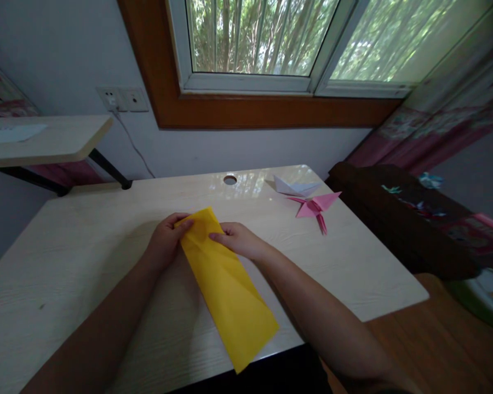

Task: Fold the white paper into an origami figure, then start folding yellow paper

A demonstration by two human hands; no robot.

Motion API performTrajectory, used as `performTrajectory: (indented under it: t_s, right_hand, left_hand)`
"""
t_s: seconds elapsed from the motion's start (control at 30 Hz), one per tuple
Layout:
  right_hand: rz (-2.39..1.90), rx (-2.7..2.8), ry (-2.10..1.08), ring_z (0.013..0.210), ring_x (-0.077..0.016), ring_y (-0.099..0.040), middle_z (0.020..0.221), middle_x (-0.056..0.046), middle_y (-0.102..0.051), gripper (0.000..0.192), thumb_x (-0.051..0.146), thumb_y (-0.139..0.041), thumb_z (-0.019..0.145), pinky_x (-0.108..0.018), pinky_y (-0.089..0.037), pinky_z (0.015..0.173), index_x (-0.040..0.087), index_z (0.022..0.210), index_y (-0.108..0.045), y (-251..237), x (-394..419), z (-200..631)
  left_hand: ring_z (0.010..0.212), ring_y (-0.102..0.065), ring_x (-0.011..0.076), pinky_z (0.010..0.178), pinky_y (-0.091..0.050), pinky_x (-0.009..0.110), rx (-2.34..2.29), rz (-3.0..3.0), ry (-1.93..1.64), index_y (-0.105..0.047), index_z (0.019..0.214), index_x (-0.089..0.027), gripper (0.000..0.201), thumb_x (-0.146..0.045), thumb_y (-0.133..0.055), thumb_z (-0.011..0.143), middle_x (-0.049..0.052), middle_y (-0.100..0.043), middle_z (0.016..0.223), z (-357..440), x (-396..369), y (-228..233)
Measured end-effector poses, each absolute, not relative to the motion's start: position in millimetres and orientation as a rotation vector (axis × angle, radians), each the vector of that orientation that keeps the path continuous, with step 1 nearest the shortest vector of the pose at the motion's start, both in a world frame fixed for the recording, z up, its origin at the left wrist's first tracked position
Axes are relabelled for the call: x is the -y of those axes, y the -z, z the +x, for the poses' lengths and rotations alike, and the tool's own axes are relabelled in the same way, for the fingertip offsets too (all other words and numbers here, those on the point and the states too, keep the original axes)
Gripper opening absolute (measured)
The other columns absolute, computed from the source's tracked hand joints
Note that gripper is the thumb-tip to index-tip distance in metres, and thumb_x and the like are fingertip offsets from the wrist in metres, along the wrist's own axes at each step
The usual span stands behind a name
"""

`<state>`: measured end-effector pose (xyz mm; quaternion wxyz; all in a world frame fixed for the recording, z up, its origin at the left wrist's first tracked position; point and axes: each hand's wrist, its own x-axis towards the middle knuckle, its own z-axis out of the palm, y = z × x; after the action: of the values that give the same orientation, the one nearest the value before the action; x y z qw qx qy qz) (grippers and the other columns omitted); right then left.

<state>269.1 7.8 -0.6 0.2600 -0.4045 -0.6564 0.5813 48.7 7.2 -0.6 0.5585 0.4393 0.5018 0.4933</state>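
A second, smaller table stands at the far left against the wall, with a wall socket and a thin cable beside it; no lettering can be read anywhere. The pale wooden bench fills the middle, a round cable hole near its far edge under the window. The left hand rests on the bench at the far left corner of a folded yellow paper, its fingers curled closed and pinching that corner with the thumb on top. The paper is a long strip lying flat on the bench, running from the hands toward the near edge and overhanging it slightly. The right hand grips the far right edge of the strip, fingers bent shut against it, fingertip pressed on the sheet. Further right, well apart from the hands, lie a white folded paper boat and just beside it a pink paper crane. A dark sofa and a patterned curtain stand at the right
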Motion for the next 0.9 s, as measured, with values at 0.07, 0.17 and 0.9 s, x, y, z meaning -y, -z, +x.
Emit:
performTrajectory:
  t_s: [0.07,0.17,0.9]
  right_hand:
    - [-1.065,1.768,-1.567,0.081,-0.0188,-0.063,0.092,-0.003,-0.071,0.032,0.05,-0.063,0.088,-0.028,-0.047,0.07,0.02,0.096,-0.073,1,-9,270]
    - [-1.112,1.686,-1.457,0.076,-0.0167,-0.058,0.087,-0.002,-0.067,0.033,0.053,-0.062,0.089,-0.026,-0.044,0.065,0.021,0.092,-0.069,2,-11,268]
    - [-1.177,1.378,-1.322,0.067,-0.0137,-0.05,0.073,0.001,-0.058,0.036,0.056,-0.066,0.084,-0.025,-0.038,0.059,0.02,0.08,-0.066,6,-14,266]
  left_hand:
    - [0.08,-0.068,0.0227,0.071,-0.053,0.029,-1.267,1.135,-1.145,-0.076,0.093,-0.021,0.037,-0.047,-0.085,0.069,0.006,-0.076,0.092,47,-6,1]
    - [0.083,-0.068,0.0237,0.071,-0.051,0.029,-1.328,1.323,-1.064,-0.078,0.092,-0.022,0.031,-0.045,-0.083,0.072,0.006,-0.076,0.091,47,-3,1]
    - [0.1,-0.069,0.0259,0.087,-0.055,0.033,-1.273,1.553,-0.959,-0.075,0.118,-0.022,0.044,-0.05,-0.072,0.084,0.007,-0.077,0.111,48,4,-2]
